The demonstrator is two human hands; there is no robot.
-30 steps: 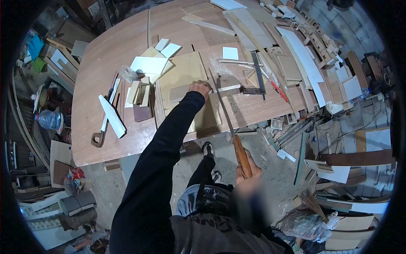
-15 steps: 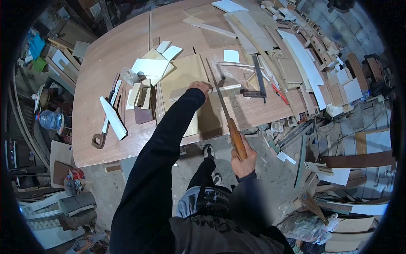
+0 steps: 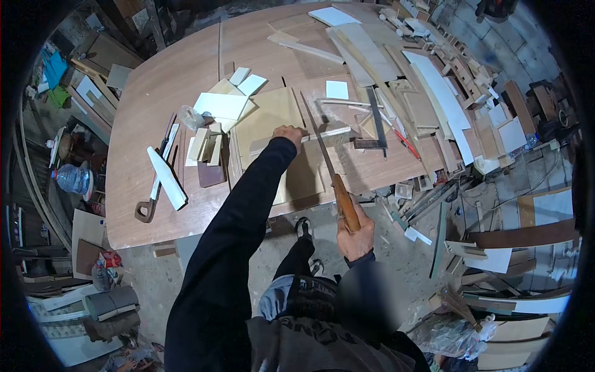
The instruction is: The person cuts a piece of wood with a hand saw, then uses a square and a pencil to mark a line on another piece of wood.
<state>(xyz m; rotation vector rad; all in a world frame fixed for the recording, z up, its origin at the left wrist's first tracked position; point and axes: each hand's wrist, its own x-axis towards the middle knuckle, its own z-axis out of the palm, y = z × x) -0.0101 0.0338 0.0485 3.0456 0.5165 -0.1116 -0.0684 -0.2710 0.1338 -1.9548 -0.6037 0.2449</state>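
My right hand (image 3: 356, 235) is wrapped around the wooden handle of a handsaw (image 3: 326, 157). The saw's long thin blade slants away from me, crossing over a strip of wood (image 3: 336, 136). My left hand (image 3: 290, 134) is closed over that strip, just left of the blade, and covers part of it. Beneath the strip lies a flat plywood board (image 3: 265, 106) on the brown table (image 3: 155, 80). To the right of the strip's end rests a dark try square (image 3: 375, 118).
Left on the table are a second handsaw (image 3: 145, 211), a white offcut (image 3: 166, 178), small wood blocks (image 3: 207, 146) and a plastic bag (image 3: 190, 117). A red pencil-like tool (image 3: 406, 146) and long boards (image 3: 443, 99) lie at the right. Wood scraps cover the floor beyond the table's edge.
My left hand has shifted slightly toward me, and the strip has turned so more of its side face shows. The saw has hardly moved.
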